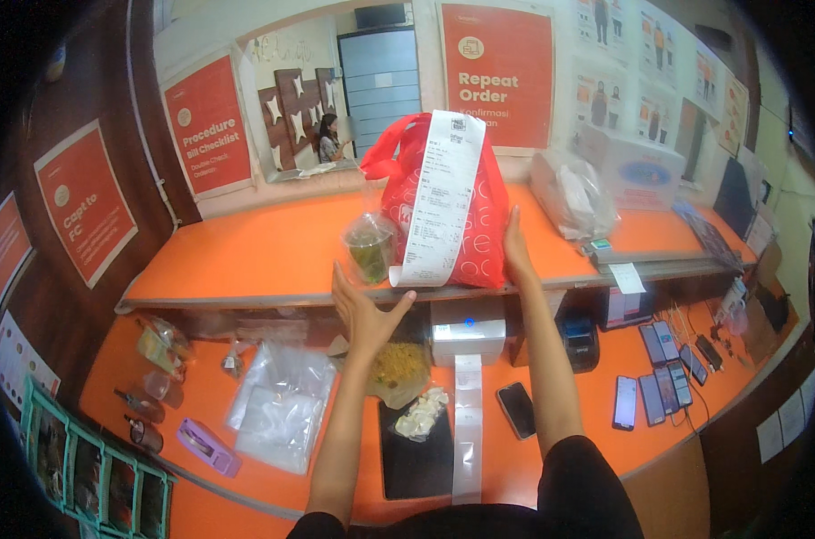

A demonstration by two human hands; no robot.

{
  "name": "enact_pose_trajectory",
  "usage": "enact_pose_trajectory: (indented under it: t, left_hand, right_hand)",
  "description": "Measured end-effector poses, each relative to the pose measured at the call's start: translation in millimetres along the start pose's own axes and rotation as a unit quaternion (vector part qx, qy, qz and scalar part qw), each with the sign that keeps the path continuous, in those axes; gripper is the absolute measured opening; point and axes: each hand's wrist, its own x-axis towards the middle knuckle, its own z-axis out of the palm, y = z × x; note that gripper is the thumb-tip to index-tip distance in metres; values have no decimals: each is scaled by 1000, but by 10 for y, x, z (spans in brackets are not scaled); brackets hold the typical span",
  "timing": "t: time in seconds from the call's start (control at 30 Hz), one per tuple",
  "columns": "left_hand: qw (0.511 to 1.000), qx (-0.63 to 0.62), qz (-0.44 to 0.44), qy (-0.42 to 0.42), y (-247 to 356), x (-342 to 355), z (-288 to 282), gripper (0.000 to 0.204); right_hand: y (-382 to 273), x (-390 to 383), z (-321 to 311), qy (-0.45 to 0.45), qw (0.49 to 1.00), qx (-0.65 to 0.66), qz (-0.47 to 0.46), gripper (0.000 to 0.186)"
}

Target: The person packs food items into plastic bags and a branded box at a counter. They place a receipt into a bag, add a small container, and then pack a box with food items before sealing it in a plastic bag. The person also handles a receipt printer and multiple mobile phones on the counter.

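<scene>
A red carrier bag stands on the orange upper shelf, with a long white receipt hanging down its front. Against its left side rests a clear plastic bag with a cup of green drink. My left hand is open just below the cup, thumb and fingers spread, holding nothing. Along the red bag's right side my right hand lies with fingers stretched out, seemingly touching it; its far fingertips are partly hidden.
A white printer feeds a paper strip over the lower counter. Around it lie clear plastic bags, a purple tape dispenser, a black tablet-like slab, a dark phone and several phones. Beyond the opening sits a person.
</scene>
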Motion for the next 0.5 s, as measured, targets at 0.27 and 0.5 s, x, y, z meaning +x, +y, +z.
enact_pose_trajectory:
  t: [0.27, 0.5]
  left_hand:
    - [987, 139, -81, -19, 68, -46, 178, 146]
    - [948, 316, 41, 17, -485, -125, 155, 135]
  right_hand:
    - [9, -1819, -628, 193, 879, -333, -283, 26]
    - [369, -2895, -2121, 294, 851, -431, -59, 20]
